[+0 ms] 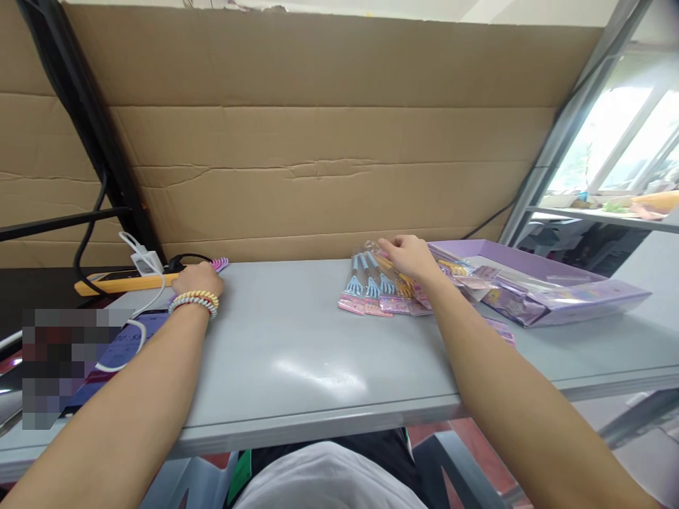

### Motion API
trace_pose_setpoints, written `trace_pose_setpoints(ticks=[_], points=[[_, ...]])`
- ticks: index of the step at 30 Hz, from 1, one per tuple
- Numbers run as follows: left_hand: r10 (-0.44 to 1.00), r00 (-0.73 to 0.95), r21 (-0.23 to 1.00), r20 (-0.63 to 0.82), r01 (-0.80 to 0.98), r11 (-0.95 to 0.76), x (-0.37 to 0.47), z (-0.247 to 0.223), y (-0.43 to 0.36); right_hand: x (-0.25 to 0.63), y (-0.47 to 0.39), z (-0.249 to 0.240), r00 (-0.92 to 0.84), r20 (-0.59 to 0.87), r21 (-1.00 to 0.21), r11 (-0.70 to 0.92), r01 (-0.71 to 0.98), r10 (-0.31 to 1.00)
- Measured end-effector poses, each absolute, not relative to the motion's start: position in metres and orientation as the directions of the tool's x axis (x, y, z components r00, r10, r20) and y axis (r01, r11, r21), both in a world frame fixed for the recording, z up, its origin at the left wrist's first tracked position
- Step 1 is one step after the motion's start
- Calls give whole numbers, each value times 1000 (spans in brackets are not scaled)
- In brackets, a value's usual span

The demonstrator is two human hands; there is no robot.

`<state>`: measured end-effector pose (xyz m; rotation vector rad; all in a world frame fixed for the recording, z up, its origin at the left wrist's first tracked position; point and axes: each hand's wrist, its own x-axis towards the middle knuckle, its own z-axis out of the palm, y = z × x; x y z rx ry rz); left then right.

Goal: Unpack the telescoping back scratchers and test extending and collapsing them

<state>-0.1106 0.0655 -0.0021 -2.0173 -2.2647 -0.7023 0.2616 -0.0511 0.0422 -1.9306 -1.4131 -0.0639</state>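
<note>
My left hand [199, 279], with coiled bands at its wrist, is curled at the table's far left. A purple striped piece [220, 264] pokes out beside its fingers, which are mostly hidden. Farther right, my right hand [408, 256] is closed over the upper end of a row of clear plastic packets, its fingertips at the film. Light blue fork-like pieces with several prongs show in the left packets [372, 286], above pink labels. Yellow pieces [404, 286] show in packets under my hand. More packets [469, 272] lie behind my right wrist, against a lilac box.
The open lilac box [576, 300] stands at the right. At the left are a yellow power strip [124, 283] with a white charger [146, 261], cables, and a phone [135, 339]. A cardboard panel [318, 141] closes the back. One packet [501, 330] lies by my right forearm.
</note>
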Motion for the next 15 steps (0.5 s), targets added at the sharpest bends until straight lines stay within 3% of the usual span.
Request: trace_pose_setpoints(ticks=[3, 8, 12, 15], points=[[919, -229, 194, 321, 966, 173, -99, 4, 60, 265, -50, 40, 416, 369, -401, -261, 878, 831], [931, 120, -52, 344, 993, -109, -71, 8, 52, 269, -45, 31, 432, 262, -259, -368, 893, 863], [866, 458, -77, 203, 889, -452, -45, 2, 42, 264, -41, 27, 440, 254, -189, -402, 896, 861], [809, 579, -12, 98, 814, -581, -31, -3, 35, 259, -41, 27, 425, 234, -165, -395, 904, 874]])
